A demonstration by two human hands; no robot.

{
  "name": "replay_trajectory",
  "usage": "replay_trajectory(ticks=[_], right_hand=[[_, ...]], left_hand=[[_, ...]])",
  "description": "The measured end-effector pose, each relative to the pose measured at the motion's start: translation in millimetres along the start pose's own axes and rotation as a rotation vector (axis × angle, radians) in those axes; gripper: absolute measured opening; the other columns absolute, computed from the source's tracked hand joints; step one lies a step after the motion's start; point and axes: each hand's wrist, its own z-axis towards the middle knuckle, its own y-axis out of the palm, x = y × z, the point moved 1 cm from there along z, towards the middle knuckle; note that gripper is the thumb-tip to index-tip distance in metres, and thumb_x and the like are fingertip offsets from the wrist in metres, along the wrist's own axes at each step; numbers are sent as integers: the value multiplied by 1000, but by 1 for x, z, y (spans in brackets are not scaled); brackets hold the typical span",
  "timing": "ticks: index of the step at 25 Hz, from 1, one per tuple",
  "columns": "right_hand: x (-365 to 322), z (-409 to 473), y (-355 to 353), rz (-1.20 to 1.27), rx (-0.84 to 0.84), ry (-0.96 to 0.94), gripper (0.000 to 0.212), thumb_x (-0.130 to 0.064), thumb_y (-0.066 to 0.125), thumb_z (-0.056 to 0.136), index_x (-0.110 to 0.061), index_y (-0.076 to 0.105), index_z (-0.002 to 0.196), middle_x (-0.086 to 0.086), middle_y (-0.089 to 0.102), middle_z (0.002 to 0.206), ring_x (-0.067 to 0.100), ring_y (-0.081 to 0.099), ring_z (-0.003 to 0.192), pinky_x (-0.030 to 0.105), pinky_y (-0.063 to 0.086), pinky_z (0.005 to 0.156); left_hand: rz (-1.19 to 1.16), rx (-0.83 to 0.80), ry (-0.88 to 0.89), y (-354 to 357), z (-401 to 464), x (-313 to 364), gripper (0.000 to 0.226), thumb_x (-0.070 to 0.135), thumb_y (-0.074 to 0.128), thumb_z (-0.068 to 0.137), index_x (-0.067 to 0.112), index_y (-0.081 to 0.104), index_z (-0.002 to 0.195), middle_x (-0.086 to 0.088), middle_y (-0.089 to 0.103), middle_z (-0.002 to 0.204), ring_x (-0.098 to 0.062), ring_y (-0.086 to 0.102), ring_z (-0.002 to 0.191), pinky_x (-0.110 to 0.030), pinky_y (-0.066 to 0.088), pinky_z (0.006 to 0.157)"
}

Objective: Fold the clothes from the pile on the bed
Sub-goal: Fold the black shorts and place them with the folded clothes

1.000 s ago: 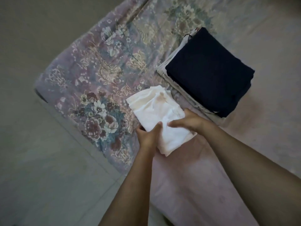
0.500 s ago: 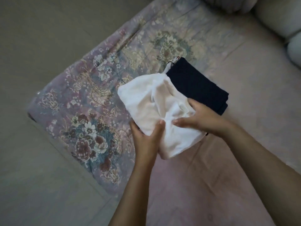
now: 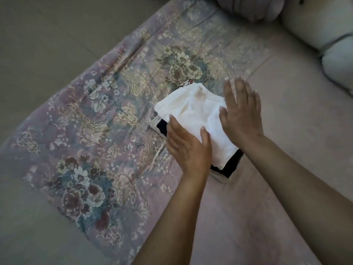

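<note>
Head view looks down on a folded white garment (image 3: 193,115) lying on top of a small stack of folded clothes (image 3: 228,168). The white piece is a compact, roughly rectangular bundle with soft rounded edges, and it carries a faint brownish stain near its far end. Beneath it a dark navy layer shows at the near right corner and again at the left side, with a pale layer under that at the very bottom. A scrap of patterned fabric pokes out at the far end of the stack. The stack sits on the bed (image 3: 286,150) right where the floral bedspread (image 3: 95,121) meets the plain pinkish part of the bedding, about midway between the bed's left edge and the pillows (image 3: 315,29) in the far right corner.

Left hand (image 3: 188,146) lies flat on the near left part of the white garment, fingers straight and close together, thumb spread out across the cloth; it presses rather than grips. Right hand (image 3: 241,111) is spread open with fingers straight and slightly fanned, at the right edge of the garment; its thumb touches the cloth, while the motion-blurred fingers reach past the stack, and whether they rest on anything cannot be told. Neither hand holds anything.
</note>
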Motion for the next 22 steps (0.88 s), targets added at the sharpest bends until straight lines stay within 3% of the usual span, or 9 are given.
replay_trajectory(ticks=[1, 3, 6, 9, 13, 16, 18, 20, 22], right_hand=[[-9, -6, 2, 14, 111, -5, 59, -24, 41, 95, -6, 23, 148, 20, 23, 153, 35, 19, 142, 53, 16, 113], [-13, -17, 15, 37, -24, 133, 59, -33, 33, 98, -11, 16, 150, 17, 14, 157, 34, 8, 145, 54, 8, 114], [2, -24, 48, 37, -342, 300, 64, -50, 21, 97, -30, -8, 150, 5, -6, 159, 34, -8, 144, 59, 0, 112], [12, -10, 65, 42, -366, 262, 64, -52, 19, 96, -30, -11, 149, 5, -4, 158, 34, -5, 144, 60, 2, 112], [7, -7, 69, 3, -399, 250, 66, -53, 14, 95, -26, -11, 150, 9, 0, 157, 33, 3, 143, 60, 5, 112], [3, -7, 65, -42, -404, 261, 70, -56, 0, 88, -25, -12, 150, 12, -1, 157, 35, 2, 143, 61, 3, 111], [1, -5, 61, -45, -444, 276, 65, -52, 9, 95, -26, -16, 148, 11, -8, 158, 35, -6, 144, 61, -1, 112], [-1, -8, 51, -39, -461, 282, 64, -51, 13, 97, -27, -18, 148, 9, -14, 158, 33, -13, 144, 60, -4, 112], [0, -15, 37, -10, -439, 283, 63, -51, 14, 98, -29, -19, 147, 6, -17, 158, 28, -16, 144, 58, -6, 113]], left_hand=[[119, 82, 201, -2, 9, 2, 65, 30, 46, 88, 8, 23, 145, -15, 30, 149, -31, 30, 135, -51, 23, 111], [264, 62, 387, 8, 31, -6, 62, 29, 37, 87, 7, 30, 145, -18, 26, 152, -34, 23, 141, -56, 17, 111], [448, -69, 237, 32, 41, -26, 72, 48, 26, 87, 8, 27, 146, -21, 21, 153, -42, 21, 140, -67, 23, 105], [528, -190, 159, 45, 46, -28, 69, 51, 31, 86, 7, 34, 140, -24, 38, 144, -45, 34, 131, -67, 32, 95], [556, -226, 118, 46, 54, -35, 68, 53, 29, 86, 10, 29, 140, -22, 30, 146, -40, 24, 132, -67, 32, 95], [635, -308, 117, 40, 53, -30, 75, 57, 8, 86, 16, 4, 149, -20, 6, 156, -42, 7, 142, -67, 14, 106], [742, -361, 111, 35, 56, -26, 71, 56, -3, 90, 18, -20, 147, -16, -20, 155, -37, -16, 142, -59, -7, 111], [840, -402, 121, 22, 54, -15, 68, 53, 4, 96, 15, -28, 143, -13, -29, 152, -33, -24, 141, -54, -15, 110], [905, -421, 256, 10, 50, -8, 69, 51, 7, 98, 11, -29, 140, -11, -29, 153, -28, -25, 141, -49, -17, 111]])
